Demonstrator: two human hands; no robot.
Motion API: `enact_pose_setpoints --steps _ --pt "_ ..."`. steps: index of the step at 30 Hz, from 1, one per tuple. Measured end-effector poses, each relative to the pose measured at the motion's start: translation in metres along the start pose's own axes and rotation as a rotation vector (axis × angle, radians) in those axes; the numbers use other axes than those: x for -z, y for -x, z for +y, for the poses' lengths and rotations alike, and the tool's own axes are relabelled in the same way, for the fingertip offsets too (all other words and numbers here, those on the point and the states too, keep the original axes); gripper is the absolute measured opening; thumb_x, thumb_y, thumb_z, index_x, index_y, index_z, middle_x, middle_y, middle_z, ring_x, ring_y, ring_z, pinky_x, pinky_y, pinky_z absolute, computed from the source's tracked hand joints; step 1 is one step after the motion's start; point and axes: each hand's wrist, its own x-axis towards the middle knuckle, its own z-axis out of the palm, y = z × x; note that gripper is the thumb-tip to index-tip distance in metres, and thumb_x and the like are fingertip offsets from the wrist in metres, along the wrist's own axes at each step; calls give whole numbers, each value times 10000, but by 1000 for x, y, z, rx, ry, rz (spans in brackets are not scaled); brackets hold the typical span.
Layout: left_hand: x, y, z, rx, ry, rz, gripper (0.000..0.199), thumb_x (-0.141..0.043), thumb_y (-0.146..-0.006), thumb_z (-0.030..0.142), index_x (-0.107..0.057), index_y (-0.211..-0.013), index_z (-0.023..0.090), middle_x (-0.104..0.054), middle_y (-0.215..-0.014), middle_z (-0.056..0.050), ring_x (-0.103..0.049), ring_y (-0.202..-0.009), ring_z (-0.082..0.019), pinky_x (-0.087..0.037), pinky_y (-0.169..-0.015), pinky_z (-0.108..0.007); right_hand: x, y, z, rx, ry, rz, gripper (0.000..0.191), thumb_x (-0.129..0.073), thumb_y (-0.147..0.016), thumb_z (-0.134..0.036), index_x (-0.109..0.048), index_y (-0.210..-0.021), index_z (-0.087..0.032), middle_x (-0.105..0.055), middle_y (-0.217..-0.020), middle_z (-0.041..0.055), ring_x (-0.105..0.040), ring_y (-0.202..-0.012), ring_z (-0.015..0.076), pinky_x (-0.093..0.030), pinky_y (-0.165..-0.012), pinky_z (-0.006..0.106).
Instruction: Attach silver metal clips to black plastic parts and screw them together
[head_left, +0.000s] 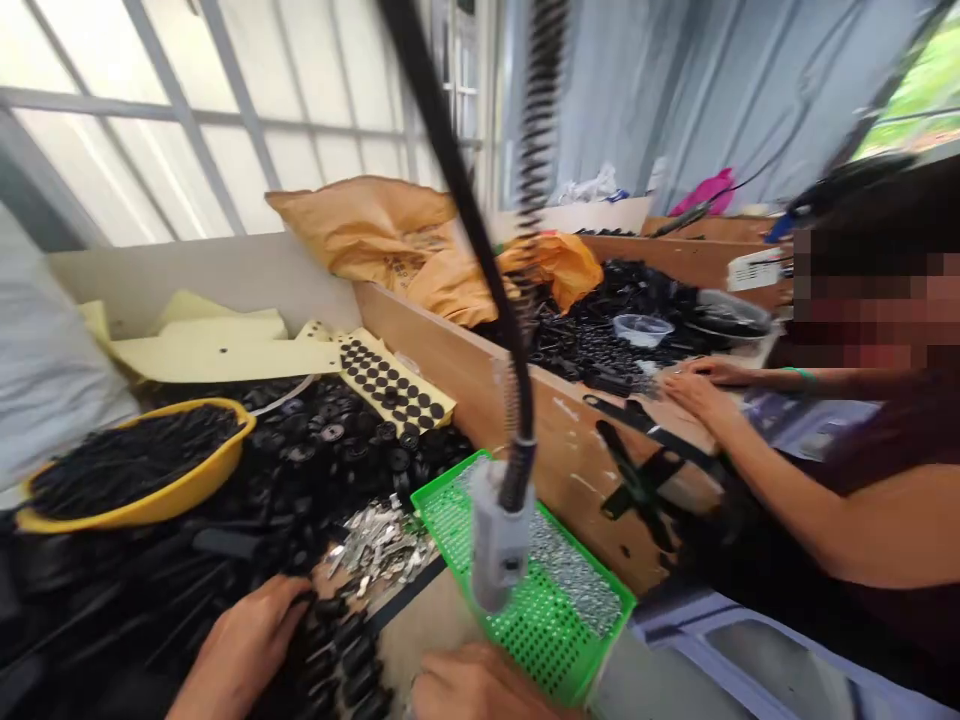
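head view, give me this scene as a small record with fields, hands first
left hand: at black parts, grip unclear
right hand: beside green basket, grip unclear
basket contents: small silvery bits along one side
beside basket: loose pile of metal pieces
hanging: white-ended tool, in front of the basket
bowl: yellow bowl filled with thin black pieces
co-worker's hand: beyond wooden divider

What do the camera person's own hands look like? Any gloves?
No gloves: the left hand and the right hand are both bare. No sleeve or bracelet shows on the left wrist. The right hand is blurry, so small things like rings are hard to make out.
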Motion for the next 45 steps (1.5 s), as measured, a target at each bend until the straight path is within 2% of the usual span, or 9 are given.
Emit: enact_pose_setpoints --steps 2,4,7,12,19,25,30,35,45 --pt "11 7 19 6 -61 -43 320 -378 -842 182 -691 -881 232 -714 -909 -47 -691 -823 -204 -520 -701 -260 8 6 -7 1 -51 36 188 -591 -833 -310 -459 -729 -225 -568 -703 -43 -520 -595 118 -302 -502 250" --pt "16 14 34 12 -119 -75 306 -398 -842 120 -676 -942 202 -690 -932 -72 -675 -859 -203 -503 -741 -266 13 9 -11 45 -136 10 147 -553 -845 -188 -448 -748 -223 -572 -724 -37 -544 -612 116 -350 -549 235" --pt "17 23 42 94 -144 -99 288 -403 -866 92 -666 -946 182 -659 -957 -80 -654 -865 -191 -484 -745 -259 15 6 -11 142 -199 58 171 -421 -915 -149 -425 -763 -226 -568 -715 -15 -568 -634 132 -390 -584 237" --pt "14 35 34 103 -148 -101 253 -425 -892 94 -652 -966 177 -640 -922 -56 -627 -845 -177 -471 -733 -251 6 -14 -5 263 -194 162 228 -324 -958 -176 -384 -746 -239 -530 -634 -29 -545 -523 125 -356 -486 241" --pt "15 39 21 -5 -179 -45 231 -426 -901 80 -638 -896 171 -620 -903 -48 -570 -858 -176 -457 -757 -270 -9 -52 0 207 -81 196 244 -289 -960 -217 -431 -762 -243 -536 -682 -8 -548 -544 149 -362 -505 271" --pt "14 33 21 -106 -253 -49 168 -464 -876 46 -600 -857 141 -602 -883 -76 -549 -839 -206 -452 -694 -305 -24 -77 7 120 40 120 246 -316 -941 -219 -444 -731 -238 -536 -703 -2 -534 -578 144 -384 -533 273" --pt "11 22 25 -148 -298 -76 118 -527 -849 39 -613 -852 119 -606 -875 -101 -573 -825 -226 -442 -615 -301 -35 -97 21 155 189 19 184 -404 -911 -194 -496 -754 -224 -567 -775 23 -544 -712 169 -397 -606 280" --pt "11 13 30 -168 -320 -95 100 -566 -840 57 -640 -795 105 -628 -825 -118 -609 -781 -238 -435 -549 -286 -45 -117 23 169 269 -45 177 -479 -840 -87 -546 -719 -198 -585 -782 43 -511 -746 189 -370 -605 288" --pt "14 7 30 -209 -275 -106 107 -590 -800 31 -653 -753 103 -660 -776 -115 -648 -752 -249 -477 -568 -305 -48 -132 28 126 350 -45 174 -497 -837 -76 -581 -733 -189 -582 -808 73 -472 -783 219 -332 -595 305"
